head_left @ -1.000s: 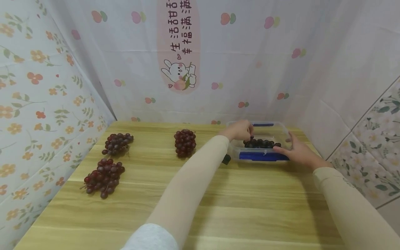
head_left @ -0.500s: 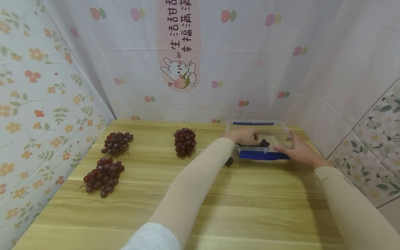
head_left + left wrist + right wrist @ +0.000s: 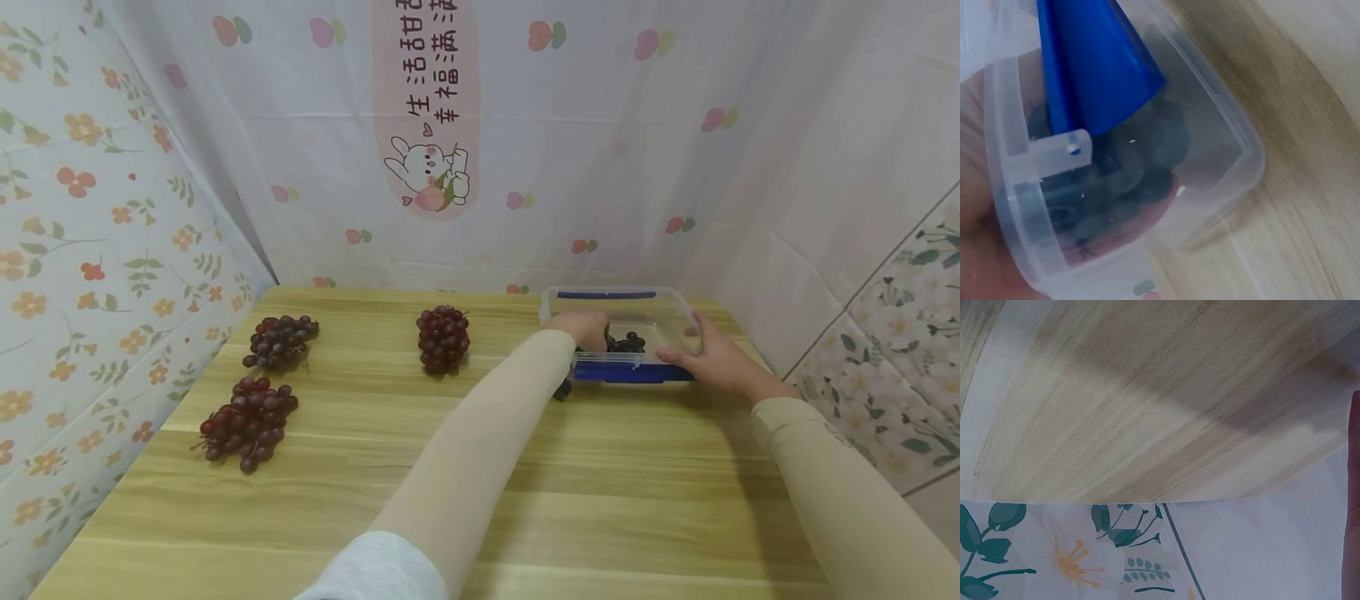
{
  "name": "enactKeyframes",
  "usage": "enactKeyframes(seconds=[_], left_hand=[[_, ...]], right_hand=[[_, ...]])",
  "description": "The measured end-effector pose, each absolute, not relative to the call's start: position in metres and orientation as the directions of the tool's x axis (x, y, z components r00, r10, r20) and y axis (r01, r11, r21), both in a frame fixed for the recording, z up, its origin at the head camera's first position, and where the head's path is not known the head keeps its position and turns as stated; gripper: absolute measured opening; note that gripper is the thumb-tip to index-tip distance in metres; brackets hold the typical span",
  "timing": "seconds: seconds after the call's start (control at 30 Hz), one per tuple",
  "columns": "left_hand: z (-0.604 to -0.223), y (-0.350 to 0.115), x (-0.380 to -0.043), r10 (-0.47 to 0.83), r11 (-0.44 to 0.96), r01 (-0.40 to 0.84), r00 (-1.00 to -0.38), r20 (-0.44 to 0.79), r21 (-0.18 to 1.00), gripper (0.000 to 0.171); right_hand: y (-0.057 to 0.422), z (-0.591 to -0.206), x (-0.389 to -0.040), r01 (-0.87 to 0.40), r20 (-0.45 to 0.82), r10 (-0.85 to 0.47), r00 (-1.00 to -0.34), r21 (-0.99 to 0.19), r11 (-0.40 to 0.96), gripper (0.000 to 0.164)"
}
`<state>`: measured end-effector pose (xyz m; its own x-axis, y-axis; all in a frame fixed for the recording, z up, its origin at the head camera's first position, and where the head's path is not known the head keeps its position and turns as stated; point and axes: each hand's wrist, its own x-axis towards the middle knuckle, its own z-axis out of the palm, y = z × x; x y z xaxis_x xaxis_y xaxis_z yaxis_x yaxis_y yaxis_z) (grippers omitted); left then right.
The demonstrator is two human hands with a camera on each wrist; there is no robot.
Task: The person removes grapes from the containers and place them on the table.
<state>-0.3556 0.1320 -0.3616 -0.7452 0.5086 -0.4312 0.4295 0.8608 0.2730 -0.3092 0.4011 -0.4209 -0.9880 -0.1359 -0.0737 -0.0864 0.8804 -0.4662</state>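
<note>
A clear plastic food container with blue clips stands at the back right of the table. Down inside it is my left hand, its fingertips hidden in the head view. A bunch of dark grapes lies beside and partly behind that hand. Through the container wall in the left wrist view, dark grapes show with a blurred finger curved along them. My right hand grips the container's right side, thumb towards the front rim. In the right wrist view only a sliver of that hand appears.
Near the middle back lies a bunch of red grapes. Two more bunches rest at the left, one further back and one nearer. Patterned cloth hangs behind the wooden table.
My left hand has gone from above the container's rim down into it, and the grapes inside are less visible. The right hand keeps its grip on the container's side.
</note>
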Motion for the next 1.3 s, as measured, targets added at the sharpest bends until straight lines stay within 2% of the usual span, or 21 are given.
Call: enactKeyframes(seconds=[0.13,0.3,0.47,0.57,0.67,0.8,1.07,1.3], left_hand=[[-0.368,0.131,-0.360,0.536,0.842,0.443,-0.754,-0.379,0.309,0.004],[-0.378,0.131,-0.363,0.551,0.822,0.453,-0.785,-0.283,0.344,0.023],[-0.383,0.131,-0.358,0.540,0.812,0.467,-0.828,-0.148,0.349,0.008],[-0.382,0.131,-0.354,0.515,0.815,0.450,-0.851,-0.101,0.364,0.027],[-0.379,0.132,-0.352,0.492,0.811,0.423,-0.867,-0.081,0.403,0.023],[-0.377,0.133,-0.353,0.483,0.790,0.421,-0.875,-0.031,0.446,0.004],[-0.369,0.134,-0.355,0.441,0.810,0.422,-0.896,0.053,0.407,0.006],[-0.353,0.136,-0.355,0.451,0.797,0.462,-0.884,0.126,0.389,0.008]], right_hand=[[0.401,-0.420,-0.309,-0.076,-0.089,-0.133,-0.987,-0.472,0.879,0.123],[0.401,-0.420,-0.310,-0.079,-0.088,-0.137,-0.987,-0.476,0.876,0.122],[0.402,-0.421,-0.309,-0.082,-0.085,-0.139,-0.987,-0.474,0.877,0.119],[0.402,-0.420,-0.308,-0.079,-0.092,-0.139,-0.986,-0.477,0.875,0.119],[0.401,-0.419,-0.308,-0.077,-0.094,-0.138,-0.986,-0.477,0.876,0.120],[0.401,-0.420,-0.309,-0.074,-0.095,-0.134,-0.986,-0.475,0.877,0.121],[0.400,-0.416,-0.308,-0.071,-0.101,-0.133,-0.986,-0.468,0.881,0.121],[0.400,-0.416,-0.309,-0.063,-0.115,-0.130,-0.985,-0.458,0.887,0.121]])
